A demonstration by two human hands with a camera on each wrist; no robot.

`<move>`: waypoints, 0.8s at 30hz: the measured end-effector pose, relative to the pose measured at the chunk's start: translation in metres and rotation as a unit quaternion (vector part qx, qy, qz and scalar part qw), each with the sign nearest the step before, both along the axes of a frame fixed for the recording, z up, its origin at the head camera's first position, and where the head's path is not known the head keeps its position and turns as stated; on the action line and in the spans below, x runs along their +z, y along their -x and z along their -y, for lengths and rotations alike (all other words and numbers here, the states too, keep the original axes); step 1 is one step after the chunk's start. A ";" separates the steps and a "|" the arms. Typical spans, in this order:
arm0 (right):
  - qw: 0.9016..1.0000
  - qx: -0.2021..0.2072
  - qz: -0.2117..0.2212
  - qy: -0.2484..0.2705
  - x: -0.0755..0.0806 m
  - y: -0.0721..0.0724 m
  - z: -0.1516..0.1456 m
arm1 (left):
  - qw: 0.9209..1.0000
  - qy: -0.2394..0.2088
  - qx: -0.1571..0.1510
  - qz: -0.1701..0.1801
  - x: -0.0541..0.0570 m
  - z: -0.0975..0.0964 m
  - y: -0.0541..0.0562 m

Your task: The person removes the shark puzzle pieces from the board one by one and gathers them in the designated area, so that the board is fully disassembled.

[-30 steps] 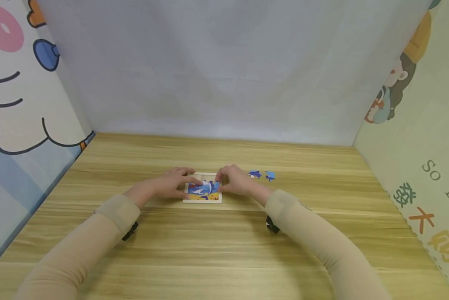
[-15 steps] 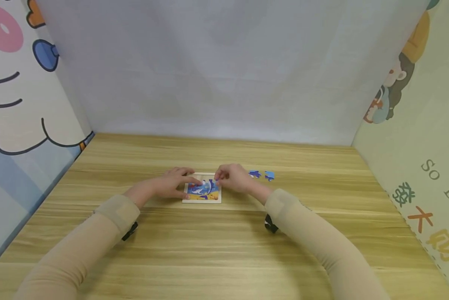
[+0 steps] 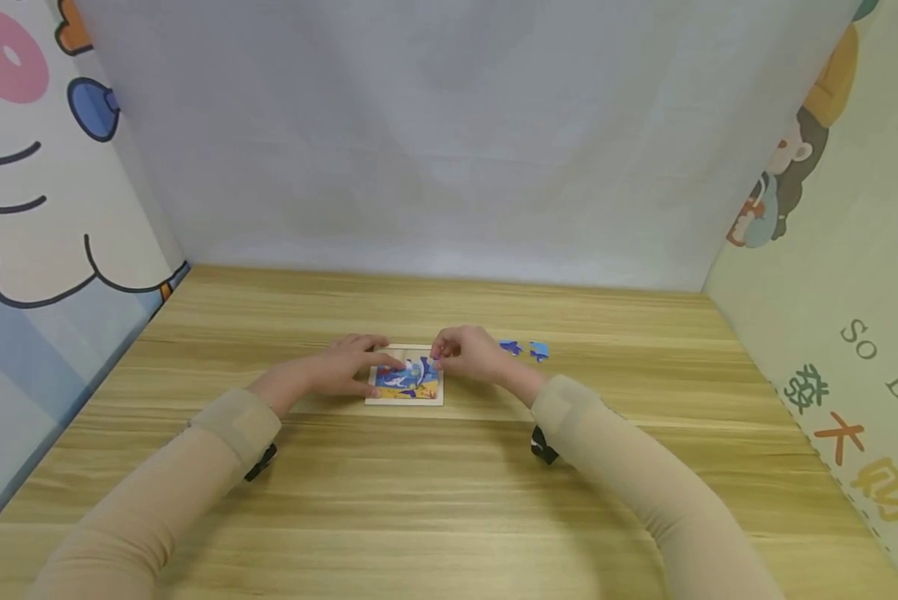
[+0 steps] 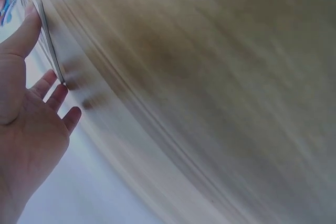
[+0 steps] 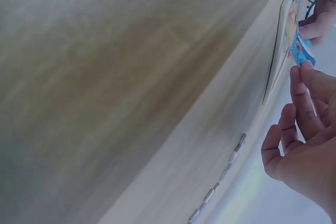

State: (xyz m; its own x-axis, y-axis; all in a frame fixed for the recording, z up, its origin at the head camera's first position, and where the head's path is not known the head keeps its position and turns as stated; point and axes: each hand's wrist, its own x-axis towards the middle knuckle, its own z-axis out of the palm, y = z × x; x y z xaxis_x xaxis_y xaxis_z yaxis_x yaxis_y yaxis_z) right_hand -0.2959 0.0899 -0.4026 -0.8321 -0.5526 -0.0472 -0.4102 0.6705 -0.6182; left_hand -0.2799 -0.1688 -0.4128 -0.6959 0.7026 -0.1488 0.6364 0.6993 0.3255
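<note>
A small jigsaw puzzle in a pale frame (image 3: 404, 402) lies on the table, its picture a blue sea scene over a yellow strip. My left hand (image 3: 340, 367) rests on its left side with the fingers spread: the thumb (image 4: 32, 24) at the near corner, the index finger reaching across the picture. At the frame's right edge, my right hand (image 3: 473, 354) pinches a blue puzzle piece (image 5: 301, 53) between thumb and index finger, tilted up in the right wrist view. Its other fingers are loosely curled. The upper part of the frame shows bare wood-coloured backing.
Right of the frame, two loose blue puzzle pieces lie on the table: one with a dark blue shape (image 3: 511, 347), partly behind my right hand, and a lighter one (image 3: 539, 350). A pale cloth (image 3: 449, 167) hangs behind the table, with printed panels on both sides.
The pinched piece has shifted slightly up and away from the right part of the picture, uncovering more of it. My left hand stays in place on the frame.
</note>
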 end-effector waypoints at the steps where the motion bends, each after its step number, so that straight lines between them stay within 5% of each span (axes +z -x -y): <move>1: 1.000 -0.001 0.004 -0.002 -0.001 0.000 0.000 | 1.000 -0.002 0.000 -0.003 0.000 0.000 0.000; 11: 1.000 0.002 0.008 -0.012 -0.008 0.005 0.002 | 0.993 -0.039 -0.066 -0.085 -0.008 -0.008 -0.001; 24: 1.000 0.007 0.011 -0.011 -0.007 0.004 0.003 | 0.991 -0.001 -0.112 -0.075 -0.001 -0.015 -0.013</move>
State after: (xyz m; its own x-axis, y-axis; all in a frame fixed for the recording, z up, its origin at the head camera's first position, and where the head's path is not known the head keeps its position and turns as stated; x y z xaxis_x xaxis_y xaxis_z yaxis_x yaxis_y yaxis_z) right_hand -0.2997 0.0871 -0.4097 -0.8234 -0.5622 -0.0770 -0.4060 0.6785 -0.6122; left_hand -0.2664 -0.1539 -0.4137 -0.5366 0.8421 -0.0535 0.8172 0.5344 0.2160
